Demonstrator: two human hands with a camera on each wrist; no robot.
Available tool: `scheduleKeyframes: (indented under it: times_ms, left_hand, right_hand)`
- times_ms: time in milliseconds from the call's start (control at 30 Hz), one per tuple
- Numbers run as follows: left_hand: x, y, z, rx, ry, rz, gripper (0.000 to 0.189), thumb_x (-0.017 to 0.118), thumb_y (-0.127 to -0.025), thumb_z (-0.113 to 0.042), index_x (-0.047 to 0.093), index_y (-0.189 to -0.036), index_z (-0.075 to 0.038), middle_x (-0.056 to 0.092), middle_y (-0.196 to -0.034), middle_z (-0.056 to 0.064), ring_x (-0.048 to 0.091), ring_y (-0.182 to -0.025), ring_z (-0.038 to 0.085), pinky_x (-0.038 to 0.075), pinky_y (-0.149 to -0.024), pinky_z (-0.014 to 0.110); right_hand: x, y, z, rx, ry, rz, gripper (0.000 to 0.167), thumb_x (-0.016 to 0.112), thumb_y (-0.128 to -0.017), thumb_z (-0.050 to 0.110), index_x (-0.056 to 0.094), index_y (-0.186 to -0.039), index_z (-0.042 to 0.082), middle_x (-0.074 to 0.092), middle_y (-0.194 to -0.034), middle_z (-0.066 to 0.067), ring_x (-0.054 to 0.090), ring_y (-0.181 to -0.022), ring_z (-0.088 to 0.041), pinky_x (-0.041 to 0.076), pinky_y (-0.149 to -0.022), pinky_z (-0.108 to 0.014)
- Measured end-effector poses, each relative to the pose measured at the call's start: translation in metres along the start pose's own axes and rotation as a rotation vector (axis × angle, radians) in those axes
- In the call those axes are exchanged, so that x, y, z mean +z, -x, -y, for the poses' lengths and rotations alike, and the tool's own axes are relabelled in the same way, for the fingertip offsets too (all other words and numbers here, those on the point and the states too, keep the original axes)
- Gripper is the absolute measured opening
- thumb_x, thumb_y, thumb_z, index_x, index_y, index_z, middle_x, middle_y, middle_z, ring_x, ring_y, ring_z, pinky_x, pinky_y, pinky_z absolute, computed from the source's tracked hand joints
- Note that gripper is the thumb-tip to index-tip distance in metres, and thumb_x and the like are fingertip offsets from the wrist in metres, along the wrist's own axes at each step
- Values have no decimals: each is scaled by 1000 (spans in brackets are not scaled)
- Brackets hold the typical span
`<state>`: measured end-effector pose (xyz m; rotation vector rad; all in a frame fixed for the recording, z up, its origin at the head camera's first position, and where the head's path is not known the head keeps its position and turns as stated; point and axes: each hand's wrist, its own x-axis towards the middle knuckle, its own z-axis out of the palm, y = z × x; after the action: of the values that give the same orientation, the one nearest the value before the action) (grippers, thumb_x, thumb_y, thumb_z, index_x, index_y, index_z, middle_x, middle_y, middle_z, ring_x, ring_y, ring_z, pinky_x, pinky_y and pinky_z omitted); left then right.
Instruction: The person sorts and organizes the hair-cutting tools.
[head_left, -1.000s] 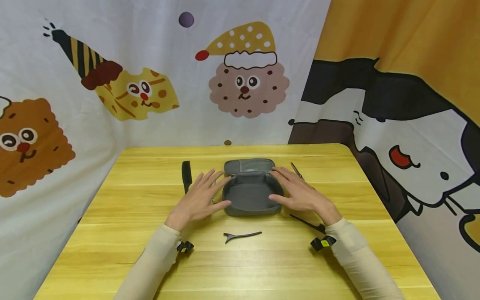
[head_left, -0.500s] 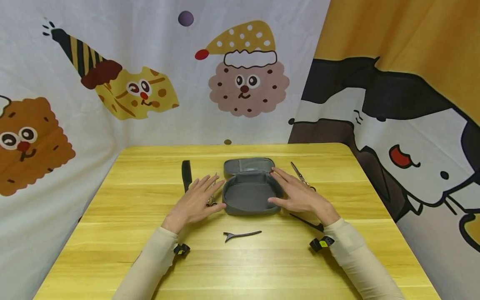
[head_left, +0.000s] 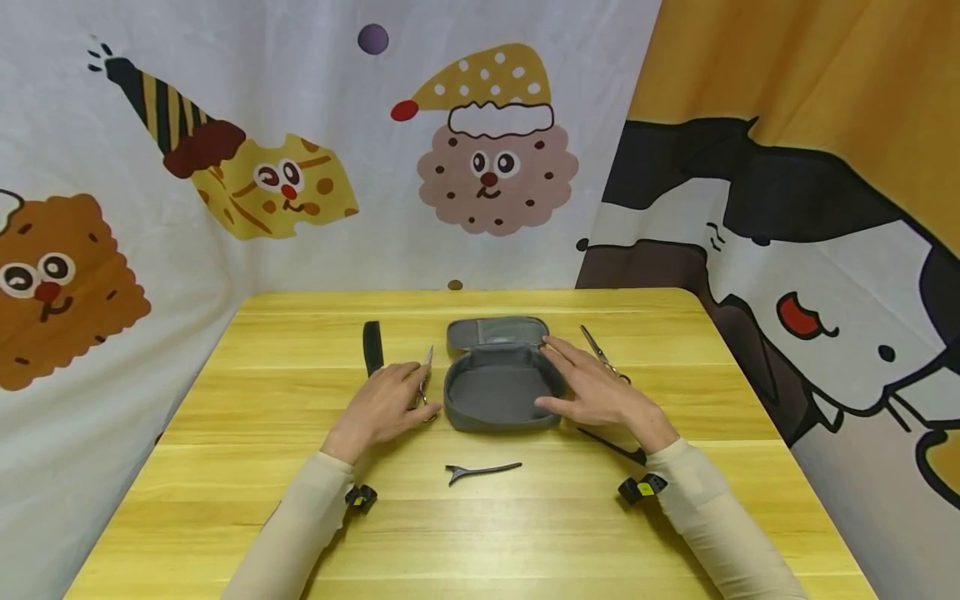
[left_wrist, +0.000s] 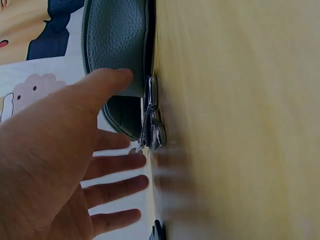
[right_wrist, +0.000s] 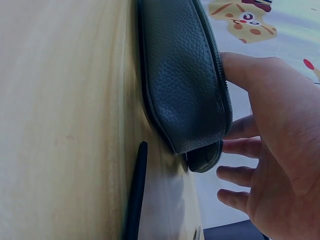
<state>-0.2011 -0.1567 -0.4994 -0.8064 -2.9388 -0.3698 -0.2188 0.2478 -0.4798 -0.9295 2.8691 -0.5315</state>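
A grey zippered case (head_left: 502,419) lies unzipped on the table, its lid folded back toward the wall and its inside bare. My right hand (head_left: 600,387) is at its right side, thumb over the rim and fingers extended; the right wrist view shows the thumb (right_wrist: 237,70) right at the zipper edge. Left of the case, my left hand (head_left: 381,408) hovers low with fingers spread over a pair of scissors (head_left: 429,358), partly hidden by it. Its metal finger loops (left_wrist: 156,132) show beyond the thumb in the left wrist view.
A black comb (head_left: 372,342) lies beyond my left hand. Another pair of scissors (head_left: 600,348) is to the right of the case. A dark slim tool (head_left: 611,445) lies near my right wrist, and a dark hair clip (head_left: 483,472) in front of the case.
My left hand has drawn away from the case's left rim, leftward and down toward the scissors beside it. The right hand stays almost in place at the right rim.
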Motion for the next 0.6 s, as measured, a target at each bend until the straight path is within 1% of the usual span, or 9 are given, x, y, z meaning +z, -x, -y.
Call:
scheduleKeyframes:
  times_ms: [167,333,400,500,600]
  left_hand:
    - [0,-1,-2,-36,-57,18,68,75,-106,-57,71,-146,-2,74,-141,21,72,-128,42,61,-112,60]
    - [1,-3,-4,-56,-88,16,64,78,-104,-57,73,-140,-4,76,-132,19,74,-117,40,63,-104,58]
    - [1,-4,-6,-63,-98,14,62,79,-103,-56,73,-137,-4,76,-125,17,74,-111,38,64,-100,57]
    - [2,-6,-8,-89,-98,22,59,80,-103,-54,73,-131,-3,74,-115,15,74,-100,35,65,-92,55]
    - [2,-8,-10,-133,-79,39,55,81,-102,-53,73,-124,-3,72,-109,14,71,-90,31,65,-82,52]
  right_hand:
    - [0,1,0,-1,-4,5,97,72,-108,61,33,-178,5,24,-189,-19,33,-171,-48,36,-135,-71]
    - [0,1,1,5,-9,8,98,71,-107,62,33,-178,6,23,-189,-17,33,-172,-47,36,-136,-71]
    - [0,1,0,8,-6,9,97,70,-108,63,33,-178,6,23,-189,-17,32,-172,-47,36,-136,-71]
    - [0,1,0,15,-5,13,97,69,-108,63,33,-178,7,22,-190,-16,32,-172,-46,35,-136,-71]
    - [0,1,0,18,-3,15,97,69,-108,64,33,-178,8,22,-190,-16,32,-172,-46,35,-136,-71]
